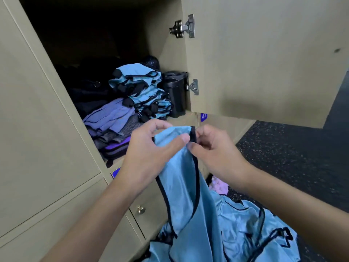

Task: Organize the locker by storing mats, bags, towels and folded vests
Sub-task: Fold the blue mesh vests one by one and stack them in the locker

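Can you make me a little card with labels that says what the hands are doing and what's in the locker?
blue vest: unfolded, hanging from both hands
left hand: pinches the vest near its top
right hand: pinches the vest's black-trimmed edge
folded vests: stacked inside the open locker
black container: upright, right of that stack
purple cloths: piled left of the stack
floor pile: more loose blue vests

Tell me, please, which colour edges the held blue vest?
Black trim on the shiny light-blue vest, seen in head view.
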The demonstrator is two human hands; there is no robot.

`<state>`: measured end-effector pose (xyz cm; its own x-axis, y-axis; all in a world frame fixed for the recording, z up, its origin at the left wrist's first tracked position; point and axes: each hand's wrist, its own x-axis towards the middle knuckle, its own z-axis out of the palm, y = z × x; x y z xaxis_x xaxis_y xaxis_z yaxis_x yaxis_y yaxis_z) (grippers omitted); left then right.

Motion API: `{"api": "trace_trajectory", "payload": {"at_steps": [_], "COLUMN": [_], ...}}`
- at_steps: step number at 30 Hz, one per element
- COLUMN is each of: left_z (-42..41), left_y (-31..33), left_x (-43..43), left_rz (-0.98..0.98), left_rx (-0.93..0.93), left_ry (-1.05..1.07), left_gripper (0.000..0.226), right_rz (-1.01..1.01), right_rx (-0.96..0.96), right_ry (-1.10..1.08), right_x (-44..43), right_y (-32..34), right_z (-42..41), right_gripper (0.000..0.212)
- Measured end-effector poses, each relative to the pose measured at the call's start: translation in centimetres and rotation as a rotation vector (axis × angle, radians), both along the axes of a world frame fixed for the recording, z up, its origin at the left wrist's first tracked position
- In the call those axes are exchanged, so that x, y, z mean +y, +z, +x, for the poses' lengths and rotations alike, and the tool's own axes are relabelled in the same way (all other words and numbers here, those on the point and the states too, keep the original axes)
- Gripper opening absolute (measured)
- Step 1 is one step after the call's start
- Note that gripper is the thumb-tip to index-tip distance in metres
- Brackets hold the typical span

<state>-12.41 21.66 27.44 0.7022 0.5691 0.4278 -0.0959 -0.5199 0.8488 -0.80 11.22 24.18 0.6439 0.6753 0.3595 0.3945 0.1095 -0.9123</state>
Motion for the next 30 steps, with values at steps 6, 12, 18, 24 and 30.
{"api": "trace_trajectory", "payload": {"at_steps": [6, 12, 18, 24, 30], "left_z": [1.2, 2.3, 2.7, 2.2, 1.9], "left_y": [-0.7, -0.5, -0.5, -0.5, -0.2], "left_x": [0.3, -1.1, -0.8, 0.1, -0.3], "left_rz": [-0.119, -0.24, -0.342, -0.4, -0.402], "left_rx": [-0.045, -0.096, -0.192, -0.168, 0.112], "left_ry": [-0.073, -0.192, -0.198, -0.099, -0.149], "left_gripper": [0.027, 0.009, 0.036, 0.032, 0.019], "right_rz": [-0.041, -0.199, -0.239, -0.305, -0.278], "right_rx": [0.001, -0.17, -0.22, -0.323, -0.15], "right_ry": [0.021, -0.248, -0.437, -0.487, -0.331], "right_x": [-1.1, -2.9, -4.0, -4.7, -4.9], "right_y": [-0.7, -0.9, -0.9, -1.0, -0.8], "right_z": [-0.4, -1.2, -2.1, -2.4, -1.9], "right_gripper": [0.008, 0.024, 0.013, 0.013, 0.021]}}
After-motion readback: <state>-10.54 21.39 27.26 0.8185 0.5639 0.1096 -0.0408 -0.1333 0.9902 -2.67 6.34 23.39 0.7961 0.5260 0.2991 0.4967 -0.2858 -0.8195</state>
